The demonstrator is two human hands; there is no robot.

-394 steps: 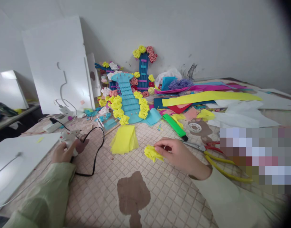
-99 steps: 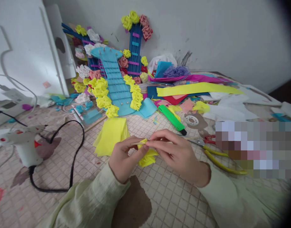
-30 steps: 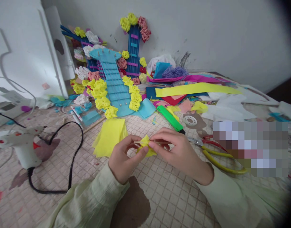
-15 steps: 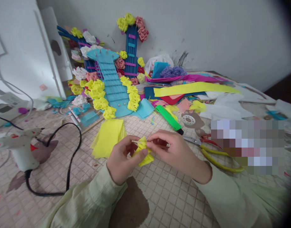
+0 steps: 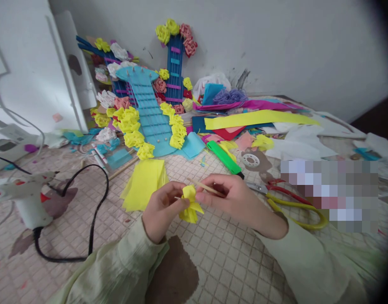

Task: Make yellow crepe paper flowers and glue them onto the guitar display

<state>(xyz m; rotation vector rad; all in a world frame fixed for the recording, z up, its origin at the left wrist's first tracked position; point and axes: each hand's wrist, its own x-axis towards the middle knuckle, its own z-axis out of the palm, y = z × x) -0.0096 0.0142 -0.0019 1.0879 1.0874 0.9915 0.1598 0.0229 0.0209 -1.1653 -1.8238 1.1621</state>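
Between my hands is a yellow crepe paper flower (image 5: 190, 207), its petals folded and pointing down and right. My left hand (image 5: 164, 207) pinches it from the left, and a thin stick end shows beside the fingertips. My right hand (image 5: 227, 192) is closed on a thin wooden stick (image 5: 209, 187), whose tip points up and left above the flower. The right fingertips are close to the petals; whether they touch is hard to tell. A stack of yellow paper sheets (image 5: 145, 183) lies just beyond my left hand.
Left stands a glue gun (image 5: 26, 192) with a looping black cable (image 5: 92, 228). A green box cutter (image 5: 224, 157) and scissors (image 5: 295, 202) lie to the right. Behind are a light blue paper guitar shape (image 5: 152, 118) with yellow flowers, and a yellow paper strip (image 5: 260, 118).
The stick in my right hand has come away from the flower and now tilts up and left. The flower has turned, with one petal standing more upright.
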